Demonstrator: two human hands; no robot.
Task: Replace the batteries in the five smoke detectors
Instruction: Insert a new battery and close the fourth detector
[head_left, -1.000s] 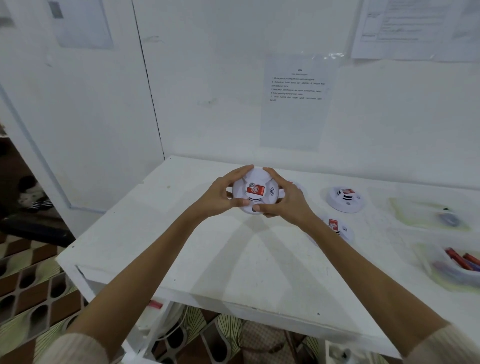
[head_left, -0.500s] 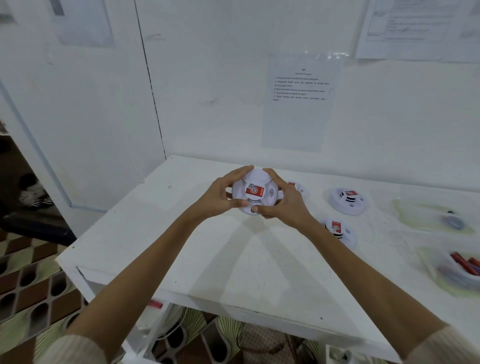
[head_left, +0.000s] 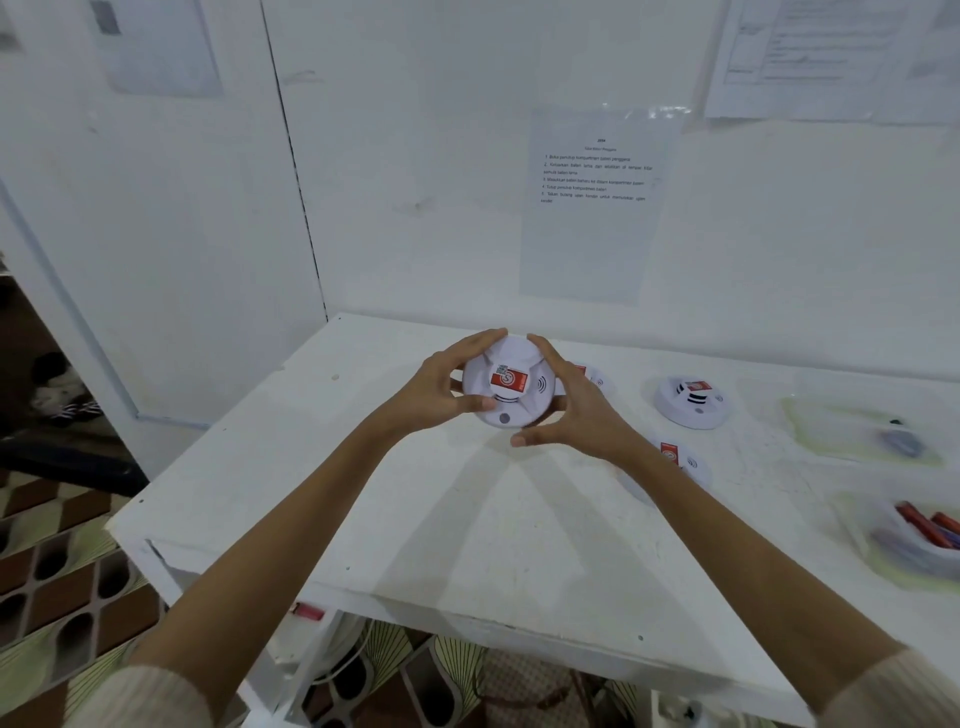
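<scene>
Two grips — left hand (head_left: 432, 387) and right hand (head_left: 582, 411) — curl round one smoke detector (head_left: 511, 387) above the table (head_left: 467, 525).

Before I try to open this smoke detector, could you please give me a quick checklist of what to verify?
1. Two-handed hold: ok; left hand and right hand grip the held smoke detector by its rim.
2. Clear of the table: ok; raised above it.
3. Battery compartment reachable: cannot tell; only its red-labelled front shows.
4. Batteries at hand: ok; red batteries lie in the clear container at right.
5. Elbow room: not ok; a second smoke detector lies under the right forearm.
</scene>
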